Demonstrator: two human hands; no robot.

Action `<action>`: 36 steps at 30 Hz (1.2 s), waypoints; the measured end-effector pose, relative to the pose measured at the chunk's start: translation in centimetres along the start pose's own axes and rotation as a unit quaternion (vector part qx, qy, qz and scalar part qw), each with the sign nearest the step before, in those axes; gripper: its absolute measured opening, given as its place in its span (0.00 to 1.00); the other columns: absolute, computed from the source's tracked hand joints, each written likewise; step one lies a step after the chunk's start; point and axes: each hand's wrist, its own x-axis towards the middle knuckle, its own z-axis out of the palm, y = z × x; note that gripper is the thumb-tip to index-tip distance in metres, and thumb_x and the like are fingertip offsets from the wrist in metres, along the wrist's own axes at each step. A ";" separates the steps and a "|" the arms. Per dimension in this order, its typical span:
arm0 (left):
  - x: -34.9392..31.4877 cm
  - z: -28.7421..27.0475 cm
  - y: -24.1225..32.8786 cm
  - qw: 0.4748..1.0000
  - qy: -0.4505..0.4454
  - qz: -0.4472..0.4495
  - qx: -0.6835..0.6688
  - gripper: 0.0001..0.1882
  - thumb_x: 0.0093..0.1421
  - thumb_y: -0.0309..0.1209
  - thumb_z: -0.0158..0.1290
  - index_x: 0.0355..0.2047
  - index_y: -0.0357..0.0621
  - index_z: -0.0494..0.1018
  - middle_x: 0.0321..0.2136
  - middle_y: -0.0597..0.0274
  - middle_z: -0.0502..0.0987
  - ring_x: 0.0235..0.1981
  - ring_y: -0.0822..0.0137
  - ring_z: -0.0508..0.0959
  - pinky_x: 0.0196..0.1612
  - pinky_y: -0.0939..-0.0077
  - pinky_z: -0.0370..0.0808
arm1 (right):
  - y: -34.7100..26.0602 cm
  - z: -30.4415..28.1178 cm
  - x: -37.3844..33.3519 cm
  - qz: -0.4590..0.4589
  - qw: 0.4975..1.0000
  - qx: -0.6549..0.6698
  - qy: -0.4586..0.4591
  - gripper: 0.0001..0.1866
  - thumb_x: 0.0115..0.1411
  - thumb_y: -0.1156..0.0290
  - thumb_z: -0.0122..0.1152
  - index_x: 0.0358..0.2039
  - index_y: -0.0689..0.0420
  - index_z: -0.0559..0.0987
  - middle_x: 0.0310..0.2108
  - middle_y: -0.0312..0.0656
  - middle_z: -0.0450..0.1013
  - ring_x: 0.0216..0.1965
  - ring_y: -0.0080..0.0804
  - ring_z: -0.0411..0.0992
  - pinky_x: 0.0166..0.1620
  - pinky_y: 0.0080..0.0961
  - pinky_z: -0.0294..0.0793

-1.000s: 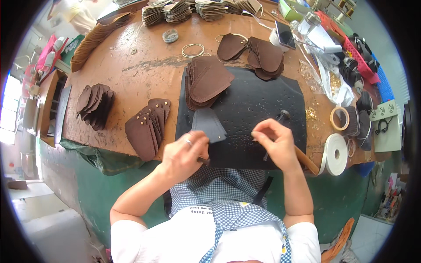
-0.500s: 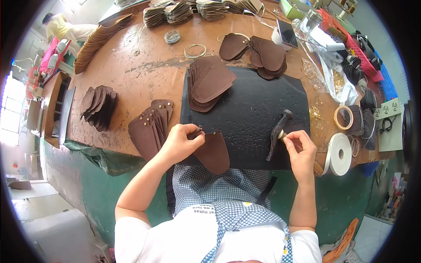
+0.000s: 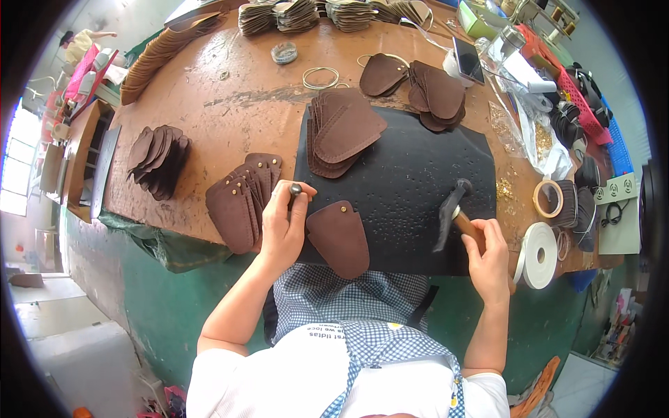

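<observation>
My left hand (image 3: pixel 282 226) is closed round a short metal tool with a rounded shiny end (image 3: pixel 296 189), just left of a single brown leather piece (image 3: pixel 339 244). That piece lies flat on the black mat (image 3: pixel 397 188), with a brass-coloured stud (image 3: pixel 343 209) near its top corner. To the right, my right hand (image 3: pixel 490 258) grips the wooden handle of a hammer (image 3: pixel 463 221); its dark head is over the mat's right side. A fanned stack of studded brown leather pieces (image 3: pixel 233 212) sits beside my left hand, partly hidden by it.
More brown leather stacks (image 3: pixel 341 132) lie on the mat and at the left (image 3: pixel 159 160). On the right are a white tape roll (image 3: pixel 538 256), a tan tape ring (image 3: pixel 548 198) and scattered gold bits (image 3: pixel 504 188). A phone (image 3: pixel 468 59) stands at the back.
My left hand has drawn away from the leather piece's top edge, uncovering the stud, and the metal tool's rounded end now shows. My right hand now wraps the hammer's handle, which shows more.
</observation>
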 end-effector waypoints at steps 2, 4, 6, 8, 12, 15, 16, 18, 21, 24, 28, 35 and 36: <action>0.0 -0.1 0.4 0.997 -0.006 0.026 0.077 0.06 0.72 0.24 0.45 0.43 0.35 0.71 0.38 0.60 0.74 0.36 0.69 0.73 0.42 0.77 0.71 | -0.7 -0.7 0.2 0.034 0.998 0.056 -0.026 0.09 0.64 0.78 0.62 0.44 0.64 0.75 0.37 0.42 0.76 0.38 0.32 0.77 0.44 0.29 0.75; 0.4 0.3 0.7 0.996 0.006 0.070 0.050 0.06 0.70 0.21 0.46 0.42 0.34 0.72 0.36 0.57 0.74 0.36 0.66 0.75 0.43 0.75 0.73 | -1.1 -0.5 0.4 0.063 0.990 0.112 -0.049 0.09 0.66 0.78 0.61 0.45 0.65 0.77 0.37 0.40 0.78 0.39 0.27 0.77 0.45 0.26 0.75; 0.0 0.8 1.0 0.999 0.002 -0.014 -0.039 0.06 0.69 0.20 0.45 0.42 0.35 0.72 0.34 0.58 0.74 0.37 0.66 0.76 0.44 0.74 0.73 | -1.4 0.3 0.2 0.036 0.973 0.209 -0.088 0.13 0.67 0.77 0.61 0.50 0.67 0.78 0.40 0.40 0.80 0.43 0.23 0.77 0.47 0.23 0.75; 0.2 1.1 1.8 0.997 0.003 -0.021 -0.077 0.06 0.69 0.20 0.46 0.41 0.35 0.73 0.33 0.58 0.73 0.39 0.67 0.75 0.42 0.73 0.73 | -2.9 1.0 0.3 0.011 0.967 0.224 -0.118 0.13 0.66 0.78 0.61 0.50 0.68 0.81 0.41 0.41 0.80 0.41 0.23 0.77 0.46 0.20 0.75; 0.6 1.4 1.1 0.989 -0.063 0.089 0.098 0.07 0.59 0.19 0.57 0.39 0.39 0.78 0.34 0.58 0.75 0.39 0.61 0.76 0.40 0.68 0.75 | -6.1 2.1 1.1 -0.068 0.965 0.200 -0.154 0.10 0.61 0.78 0.66 0.42 0.67 0.77 0.29 0.42 0.70 0.24 0.24 0.69 0.28 0.23 0.68; 0.6 1.7 -0.5 0.984 -0.074 0.098 0.127 0.10 0.54 0.20 0.63 0.38 0.42 0.82 0.34 0.61 0.77 0.38 0.59 0.76 0.40 0.67 0.76 | -6.4 3.5 1.5 -0.105 0.965 0.190 -0.144 0.10 0.60 0.78 0.67 0.41 0.67 0.78 0.29 0.41 0.71 0.22 0.23 0.68 0.27 0.20 0.65; 0.6 1.8 -0.7 0.982 -0.075 0.103 0.139 0.11 0.53 0.21 0.65 0.37 0.43 0.83 0.33 0.62 0.78 0.37 0.61 0.76 0.40 0.68 0.75 | -6.3 3.9 1.5 -0.104 0.966 0.190 -0.144 0.10 0.60 0.78 0.67 0.41 0.67 0.78 0.29 0.41 0.71 0.22 0.23 0.68 0.27 0.20 0.65; 0.8 2.0 -0.8 0.981 -0.073 0.106 0.144 0.10 0.53 0.22 0.65 0.37 0.43 0.83 0.33 0.63 0.78 0.37 0.61 0.76 0.39 0.69 0.75 | -6.1 4.5 1.6 -0.128 0.964 0.185 -0.144 0.11 0.62 0.76 0.66 0.42 0.69 0.78 0.30 0.43 0.71 0.22 0.25 0.68 0.27 0.23 0.67; 1.0 2.1 -0.8 0.979 -0.073 0.108 0.157 0.09 0.52 0.23 0.66 0.36 0.44 0.83 0.32 0.64 0.79 0.36 0.62 0.77 0.38 0.70 0.75 | -6.3 4.4 1.8 -0.126 0.963 0.176 -0.159 0.10 0.63 0.76 0.65 0.41 0.69 0.78 0.31 0.44 0.72 0.22 0.27 0.69 0.27 0.24 0.68; 1.2 2.1 -0.7 0.978 -0.077 0.103 0.168 0.08 0.52 0.24 0.66 0.35 0.44 0.84 0.32 0.64 0.79 0.34 0.63 0.77 0.36 0.71 0.75 | -6.2 4.4 2.1 -0.130 0.964 0.167 -0.163 0.09 0.64 0.75 0.64 0.40 0.69 0.78 0.30 0.44 0.71 0.22 0.28 0.69 0.27 0.25 0.68; 1.2 2.2 -0.6 0.978 -0.077 0.090 0.170 0.07 0.52 0.25 0.66 0.33 0.45 0.84 0.31 0.65 0.79 0.33 0.64 0.77 0.35 0.71 0.75 | -6.0 4.5 2.1 -0.133 0.963 0.165 -0.165 0.08 0.64 0.75 0.64 0.40 0.68 0.79 0.29 0.43 0.71 0.22 0.29 0.68 0.26 0.26 0.68; 0.9 2.8 -0.4 0.975 -0.045 0.105 0.190 0.07 0.51 0.24 0.66 0.32 0.44 0.83 0.29 0.65 0.78 0.33 0.63 0.77 0.35 0.71 0.75 | -6.2 4.5 2.3 -0.133 0.964 0.166 -0.157 0.07 0.63 0.76 0.64 0.38 0.67 0.78 0.28 0.44 0.70 0.21 0.30 0.68 0.26 0.27 0.67; 0.7 3.0 -0.5 0.975 -0.031 0.109 0.191 0.07 0.50 0.24 0.66 0.31 0.44 0.83 0.29 0.66 0.78 0.32 0.63 0.77 0.35 0.70 0.75 | -6.2 4.5 2.3 -0.138 0.964 0.165 -0.153 0.07 0.63 0.76 0.65 0.38 0.68 0.78 0.28 0.44 0.70 0.21 0.31 0.68 0.26 0.27 0.67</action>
